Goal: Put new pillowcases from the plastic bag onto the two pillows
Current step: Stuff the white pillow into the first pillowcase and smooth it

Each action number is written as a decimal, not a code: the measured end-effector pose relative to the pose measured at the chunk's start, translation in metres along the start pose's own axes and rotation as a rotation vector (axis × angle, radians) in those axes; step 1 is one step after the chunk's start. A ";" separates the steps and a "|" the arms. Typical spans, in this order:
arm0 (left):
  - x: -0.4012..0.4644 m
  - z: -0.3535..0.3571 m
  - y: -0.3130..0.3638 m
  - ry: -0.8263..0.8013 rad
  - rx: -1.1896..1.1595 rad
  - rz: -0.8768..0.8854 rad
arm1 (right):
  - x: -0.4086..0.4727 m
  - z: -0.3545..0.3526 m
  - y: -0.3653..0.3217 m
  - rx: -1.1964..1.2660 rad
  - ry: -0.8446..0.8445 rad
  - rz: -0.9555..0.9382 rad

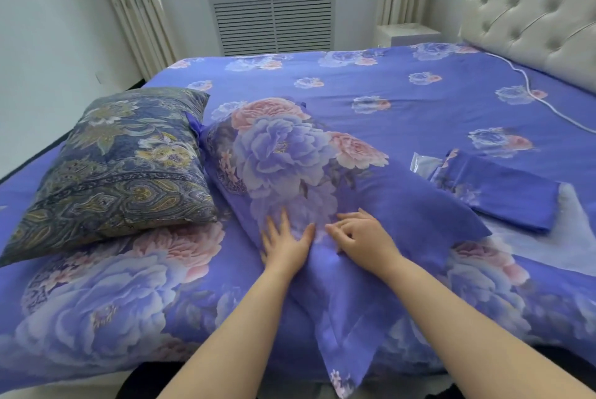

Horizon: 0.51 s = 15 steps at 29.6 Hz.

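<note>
- Left hand (283, 243) flat, fingers straight, pressing the case (309, 179) on pillow one, mid-bed (403, 89).
- Right hand (364, 237) fingers half curled on the same cloth; pinch or just resting, can't tell.
- Risk: loose open end (348, 334) overhangs the near edge; a tug could drag the pillow off.
- Pillow two (119, 166) touches on the left, spare case (503, 195) on the bag (425, 164) at right; open bed beyond.

no readable text, labels, brands or numbers on anything
</note>
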<state>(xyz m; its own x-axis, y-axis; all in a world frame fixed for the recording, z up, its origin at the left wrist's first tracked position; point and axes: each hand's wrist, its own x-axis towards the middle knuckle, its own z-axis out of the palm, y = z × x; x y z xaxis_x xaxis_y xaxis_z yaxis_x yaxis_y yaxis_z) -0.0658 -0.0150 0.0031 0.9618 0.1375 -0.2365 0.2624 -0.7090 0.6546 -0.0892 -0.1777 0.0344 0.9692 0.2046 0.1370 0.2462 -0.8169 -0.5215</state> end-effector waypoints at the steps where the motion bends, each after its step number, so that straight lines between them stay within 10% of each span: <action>1: -0.004 0.004 -0.004 0.022 -0.069 -0.059 | -0.001 -0.008 0.005 0.080 0.071 0.072; 4: -0.011 0.008 -0.003 0.118 -0.285 -0.139 | 0.023 -0.038 0.031 -0.080 0.417 0.211; 9: -0.021 0.009 0.001 -0.096 -0.701 -0.241 | 0.049 -0.069 0.094 0.068 0.087 0.794; 15: -0.022 0.001 0.028 -0.116 -0.995 -0.170 | 0.061 -0.061 0.096 0.139 0.070 0.663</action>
<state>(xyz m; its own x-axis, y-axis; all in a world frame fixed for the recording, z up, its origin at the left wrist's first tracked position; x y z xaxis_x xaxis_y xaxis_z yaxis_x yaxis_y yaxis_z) -0.0800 -0.0386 0.0254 0.9062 0.0773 -0.4158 0.3915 0.2183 0.8939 -0.0070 -0.2766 0.0446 0.9140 -0.3544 -0.1973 -0.3967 -0.6796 -0.6171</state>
